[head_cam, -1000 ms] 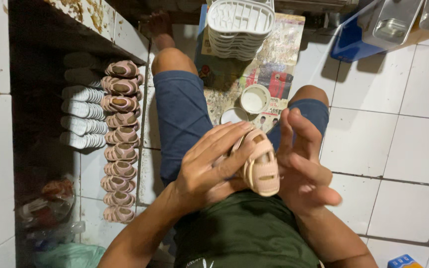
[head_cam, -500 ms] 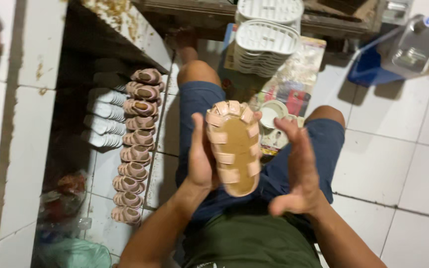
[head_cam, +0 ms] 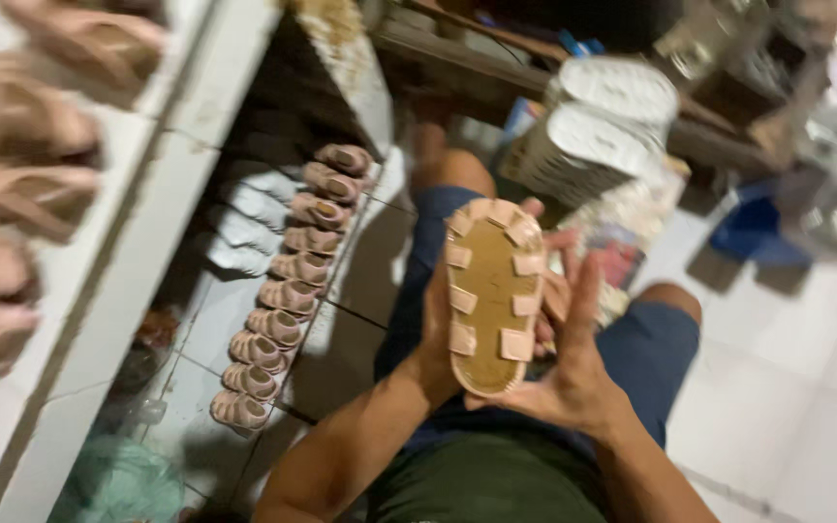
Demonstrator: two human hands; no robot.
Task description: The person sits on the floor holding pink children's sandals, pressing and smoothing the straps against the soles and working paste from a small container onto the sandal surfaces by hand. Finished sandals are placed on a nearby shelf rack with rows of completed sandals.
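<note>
I hold a small pink sandal upper (head_cam: 492,295) upside down over my lap, its brown glued underside facing me with pink strap tabs folded around the edge. My left hand (head_cam: 435,334) supports it from the left and behind, mostly hidden by the sandal. My right hand (head_cam: 562,363) cups its right side and heel end, fingers spread along the edge. Both hands grip the same piece. My legs in blue shorts (head_cam: 653,351) lie beneath it.
A row of several finished pink sandals (head_cam: 288,286) and white soles (head_cam: 232,232) lines the tiled floor at left. More blurred pink sandals (head_cam: 21,184) sit on a ledge at far left. Stacks of white soles (head_cam: 588,126) stand ahead, a blue container (head_cam: 753,232) to the right.
The view has swung left and blurred. The sandal stays bottom-up between both hands, tilted slightly, and my right hand has slid lower toward the heel.
</note>
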